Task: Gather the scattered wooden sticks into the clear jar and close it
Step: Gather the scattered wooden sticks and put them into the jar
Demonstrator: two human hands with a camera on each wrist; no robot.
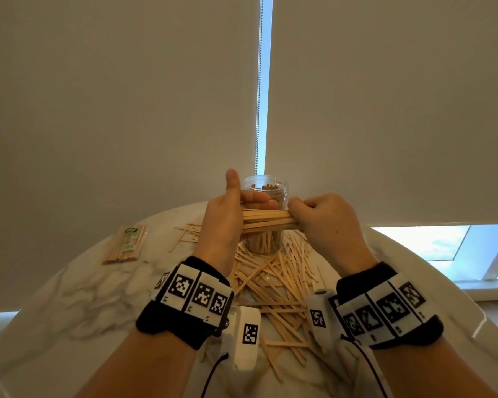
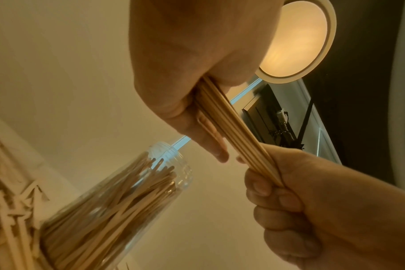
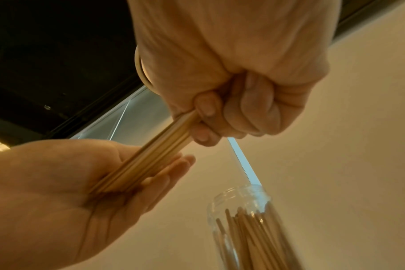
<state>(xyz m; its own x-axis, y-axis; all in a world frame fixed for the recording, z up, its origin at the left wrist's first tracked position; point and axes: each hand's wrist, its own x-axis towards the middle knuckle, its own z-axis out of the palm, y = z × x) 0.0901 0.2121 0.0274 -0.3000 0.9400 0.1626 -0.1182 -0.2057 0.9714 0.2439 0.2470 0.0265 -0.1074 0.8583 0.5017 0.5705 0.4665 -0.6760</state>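
Note:
A bundle of wooden sticks (image 1: pixel 266 219) lies level in the air in front of the clear jar (image 1: pixel 266 186). My right hand (image 1: pixel 324 222) grips its right end in a fist. My left hand (image 1: pixel 227 214) stands flat against the left end, thumb up and fingers straight along the sticks. The right wrist view shows the bundle (image 3: pixel 150 157) butting into the open left palm (image 3: pixel 58 182). The jar (image 2: pixel 118 201) stands upright without a lid, holding many sticks on end. Several loose sticks (image 1: pixel 273 282) lie heaped on the table beneath my hands. No lid is in view.
The round marble table (image 1: pixel 84 297) also carries a wrapped pack of sticks (image 1: pixel 127 244) at the left. A few stray sticks (image 1: pixel 187 232) lie left of the jar. Roller blinds with a bead chain (image 1: pixel 259 81) hang right behind the table.

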